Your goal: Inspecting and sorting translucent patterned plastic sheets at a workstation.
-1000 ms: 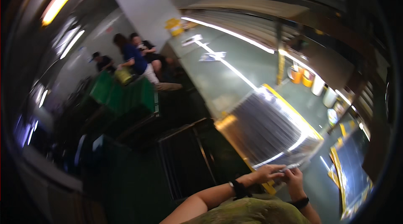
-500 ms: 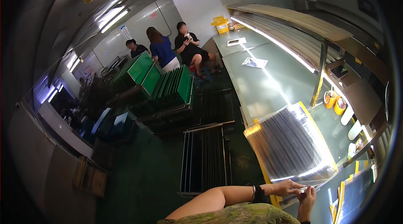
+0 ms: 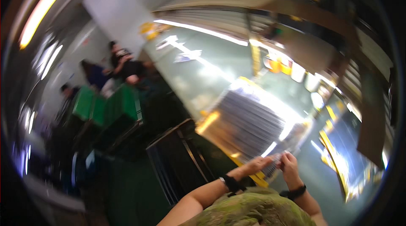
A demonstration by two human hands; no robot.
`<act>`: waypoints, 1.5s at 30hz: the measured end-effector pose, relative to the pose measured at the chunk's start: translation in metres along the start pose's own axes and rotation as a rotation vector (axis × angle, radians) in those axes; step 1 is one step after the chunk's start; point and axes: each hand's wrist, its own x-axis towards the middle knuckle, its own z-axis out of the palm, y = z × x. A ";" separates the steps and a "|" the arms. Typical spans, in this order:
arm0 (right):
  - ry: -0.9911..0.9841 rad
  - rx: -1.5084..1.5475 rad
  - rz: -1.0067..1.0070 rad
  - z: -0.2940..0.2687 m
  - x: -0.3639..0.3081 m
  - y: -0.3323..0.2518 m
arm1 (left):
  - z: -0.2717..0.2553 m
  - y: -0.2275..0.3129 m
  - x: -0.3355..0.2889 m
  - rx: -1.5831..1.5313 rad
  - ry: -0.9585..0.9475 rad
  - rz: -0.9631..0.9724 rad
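In front of me lies a dark, finely ribbed sheet (image 3: 249,120) with yellow taped edges and a glossy, light-reflecting surface. My left hand (image 3: 256,165) reaches over its near edge, fingers together and pointing right. My right hand (image 3: 289,169) is closed in a pinch beside the left fingertips. Something small and whitish seems to be between the two hands, but blur hides what it is. Both wrists wear black bands.
A bluish panel with yellow edging (image 3: 342,150) lies at the right of the bench (image 3: 198,80). Orange tape rolls (image 3: 279,66) and white bottles (image 3: 312,82) stand under the shelf. Left of the bench are a dark rack (image 3: 179,162), green panels (image 3: 120,105) and several people.
My view has swung to the right, so the sheet and hands appear farther left. The hands stay close together at the sheet's near edge. The right forearm now shows.
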 end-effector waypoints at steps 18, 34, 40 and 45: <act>-0.152 -0.154 0.016 -0.044 -0.041 -0.024 | 0.016 0.073 0.035 0.539 0.328 0.249; -0.077 -0.602 0.303 -0.134 -0.061 0.084 | -0.074 0.174 0.055 0.239 0.779 0.471; -0.060 -0.406 0.399 -0.140 -0.058 0.082 | -0.065 0.198 0.029 0.084 0.704 0.353; 0.214 -1.311 -0.191 -0.130 -0.038 0.010 | -0.048 0.179 0.028 -0.098 0.637 0.299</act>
